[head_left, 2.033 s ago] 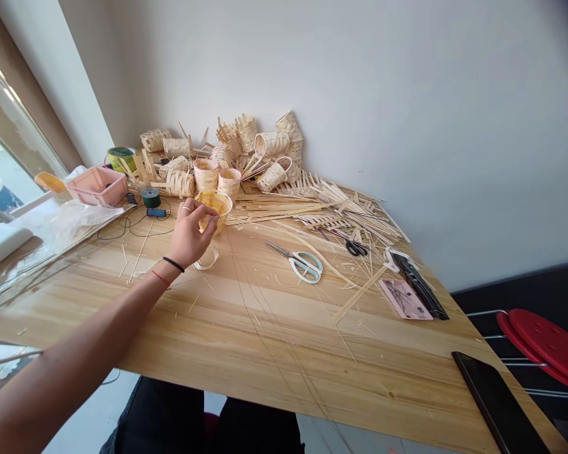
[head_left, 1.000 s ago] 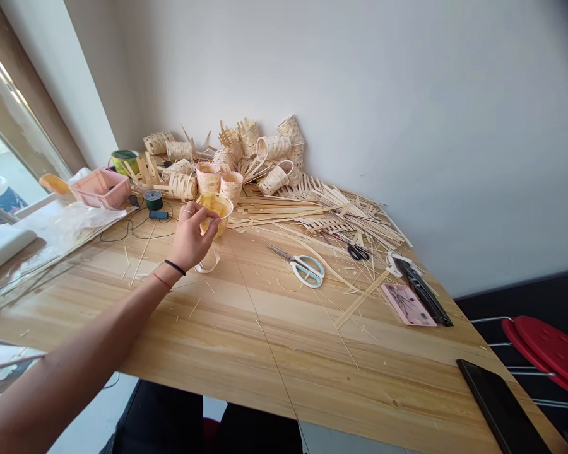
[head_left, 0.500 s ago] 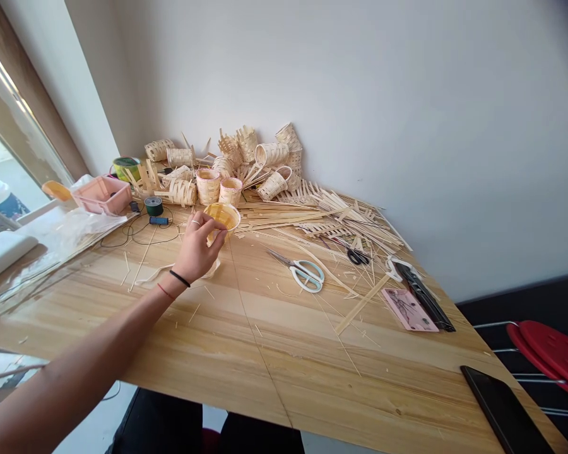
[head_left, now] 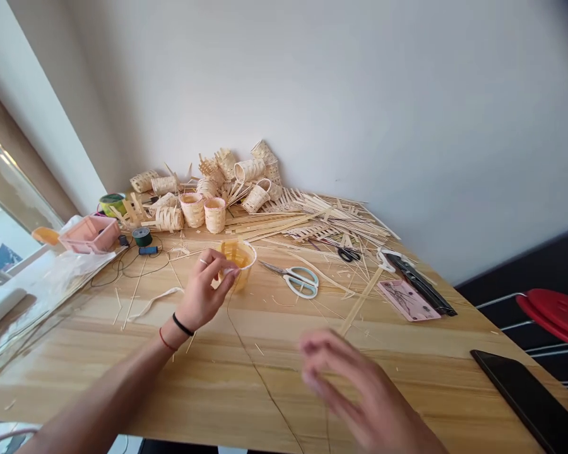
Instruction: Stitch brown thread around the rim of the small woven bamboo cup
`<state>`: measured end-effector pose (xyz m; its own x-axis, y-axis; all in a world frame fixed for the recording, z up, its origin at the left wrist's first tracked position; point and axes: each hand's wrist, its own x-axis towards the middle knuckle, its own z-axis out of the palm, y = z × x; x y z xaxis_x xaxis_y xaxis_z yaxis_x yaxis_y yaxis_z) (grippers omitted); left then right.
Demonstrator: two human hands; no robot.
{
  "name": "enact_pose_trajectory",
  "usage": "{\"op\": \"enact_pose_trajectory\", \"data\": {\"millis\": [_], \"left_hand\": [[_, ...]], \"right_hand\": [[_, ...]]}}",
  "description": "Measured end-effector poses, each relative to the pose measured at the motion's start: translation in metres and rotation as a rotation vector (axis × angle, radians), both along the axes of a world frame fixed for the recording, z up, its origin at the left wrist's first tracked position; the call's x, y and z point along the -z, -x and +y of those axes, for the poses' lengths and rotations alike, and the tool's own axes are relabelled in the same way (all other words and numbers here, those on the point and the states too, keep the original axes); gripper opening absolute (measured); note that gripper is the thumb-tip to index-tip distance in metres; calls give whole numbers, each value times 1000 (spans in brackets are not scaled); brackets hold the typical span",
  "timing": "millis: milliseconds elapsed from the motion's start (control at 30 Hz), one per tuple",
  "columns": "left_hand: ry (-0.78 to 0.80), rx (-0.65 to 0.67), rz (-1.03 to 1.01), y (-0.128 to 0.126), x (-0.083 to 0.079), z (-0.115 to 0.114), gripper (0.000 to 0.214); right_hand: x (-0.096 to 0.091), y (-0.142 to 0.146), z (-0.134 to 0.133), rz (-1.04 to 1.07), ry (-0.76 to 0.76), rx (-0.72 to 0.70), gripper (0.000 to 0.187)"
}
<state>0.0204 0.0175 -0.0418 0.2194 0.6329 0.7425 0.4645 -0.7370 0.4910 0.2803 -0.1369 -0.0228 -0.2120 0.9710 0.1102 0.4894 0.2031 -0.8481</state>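
Observation:
My left hand (head_left: pixel 207 294) grips a small yellow translucent cup (head_left: pixel 239 260) by its rim, just above the wooden table (head_left: pixel 246 372). A ring sits on one finger, and black and red bands circle the wrist. My right hand (head_left: pixel 360 394) is at the bottom centre, blurred by motion, fingers spread and empty. A thin wire or strip (head_left: pixel 239 334) curves across the table between the hands. White-handled scissors (head_left: pixel 296 277) lie just right of the cup.
Several small woven baskets (head_left: pixel 208 189) and loose bamboo strips (head_left: pixel 322 217) pile up against the wall. A pink tray (head_left: pixel 89 234), green wire spool (head_left: pixel 142 236), black scissors (head_left: pixel 345 253), pink card (head_left: pixel 404 299), black knife (head_left: pixel 419 284) and phone (head_left: pixel 532 397) lie around. A red stool (head_left: pixel 553 318) stands right.
My left hand has pulled the yellow cup back from the baskets toward me. My right hand has come into view at the bottom. The camera has tilted and shifted.

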Motion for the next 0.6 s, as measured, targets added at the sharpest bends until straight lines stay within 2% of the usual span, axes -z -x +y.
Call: {"op": "enact_pose_trajectory", "data": {"millis": [67, 100, 200, 267, 400, 600], "left_hand": [[-4, 21, 2, -1, 0, -1, 6], [-8, 28, 3, -2, 0, -1, 5], [-23, 37, 9, -3, -3, -3, 3], [-12, 32, 22, -4, -6, -6, 3], [27, 26, 83, -11, -11, -15, 6], [2, -3, 146, -19, -15, -27, 11]], "right_hand": [[-7, 21, 47, 59, -150, -19, 19], [-9, 32, 67, 122, -180, -40, 18], [-4, 61, 105, 267, -227, -29, 12], [5, 70, 113, 351, -254, 35, 11], [19, 74, 108, 499, -224, 150, 13], [21, 72, 100, 597, -182, 169, 13]]}}
